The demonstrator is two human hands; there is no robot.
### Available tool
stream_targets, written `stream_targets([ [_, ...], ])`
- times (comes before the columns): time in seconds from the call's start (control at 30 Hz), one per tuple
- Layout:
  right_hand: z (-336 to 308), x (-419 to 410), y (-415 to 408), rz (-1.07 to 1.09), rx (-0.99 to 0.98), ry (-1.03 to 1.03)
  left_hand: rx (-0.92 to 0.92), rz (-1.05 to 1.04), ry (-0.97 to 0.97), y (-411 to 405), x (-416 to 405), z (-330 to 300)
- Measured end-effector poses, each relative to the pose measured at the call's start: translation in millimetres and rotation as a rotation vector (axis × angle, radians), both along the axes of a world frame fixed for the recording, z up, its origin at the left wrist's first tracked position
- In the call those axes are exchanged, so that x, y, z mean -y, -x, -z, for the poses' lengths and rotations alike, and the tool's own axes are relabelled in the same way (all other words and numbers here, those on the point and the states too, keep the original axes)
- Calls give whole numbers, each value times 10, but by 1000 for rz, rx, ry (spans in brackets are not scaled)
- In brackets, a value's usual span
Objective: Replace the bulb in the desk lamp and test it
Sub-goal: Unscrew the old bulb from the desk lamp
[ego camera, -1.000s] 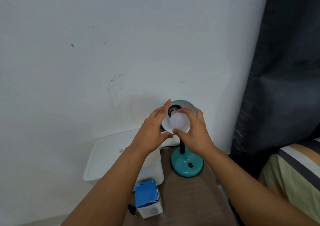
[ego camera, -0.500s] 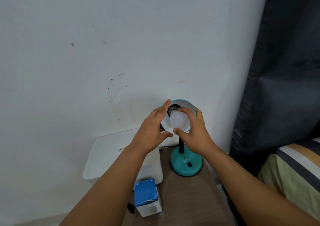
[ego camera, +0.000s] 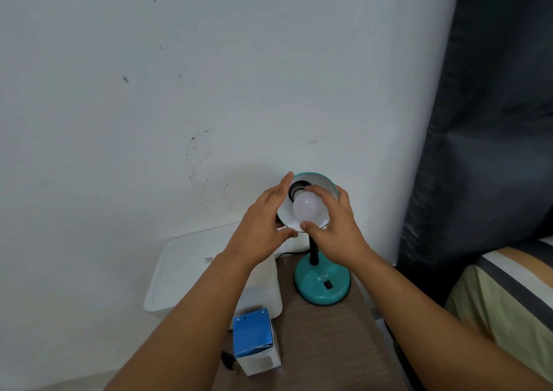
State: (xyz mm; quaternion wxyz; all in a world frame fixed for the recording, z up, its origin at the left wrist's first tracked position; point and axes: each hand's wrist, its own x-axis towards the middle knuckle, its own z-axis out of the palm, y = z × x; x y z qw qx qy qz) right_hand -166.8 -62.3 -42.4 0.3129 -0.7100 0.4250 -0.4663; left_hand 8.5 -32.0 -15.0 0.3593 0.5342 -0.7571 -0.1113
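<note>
A teal desk lamp stands on a brown table, its round base [ego camera: 321, 283] near the wall and its shade [ego camera: 324, 182] tilted up toward me. A white bulb [ego camera: 308, 208] sits in the shade, its neck at the dark socket [ego camera: 297, 190]. My right hand [ego camera: 338, 229] grips the bulb with thumb below and fingers over its top. My left hand [ego camera: 263, 223] cups the shade's left rim, fingers along the edge and thumb under it. The bulb is unlit.
A blue and white bulb box [ego camera: 257, 342] stands on the table [ego camera: 323, 345] near me, a black plug [ego camera: 230, 363] beside it. A white lidded bin [ego camera: 185, 274] sits left of the lamp. A dark curtain [ego camera: 484, 121] and a striped bed [ego camera: 508, 295] are at right.
My hands and the bulb stay almost in place at the shade; the right hand's fingers have shifted slightly around the bulb. The view has drifted a little.
</note>
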Motion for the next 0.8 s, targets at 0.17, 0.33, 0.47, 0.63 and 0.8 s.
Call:
stream_targets([
  [0.17,-7,-12,9,-10,-4,1,-9,-16,1,12,-6,14],
  [0.33,-17,3,-68,111,23,0,7,-32,-9,13,-7,10],
  [0.47,0,-10,-28,48,31,6,35,-26,7,3,1,16],
  [0.63,11,-48,-15,29,-5,62,31,-44,11,9,0,32],
  [0.8,-13,-57,-34,127,-5,34,3,-44,-11,10,-9,29],
])
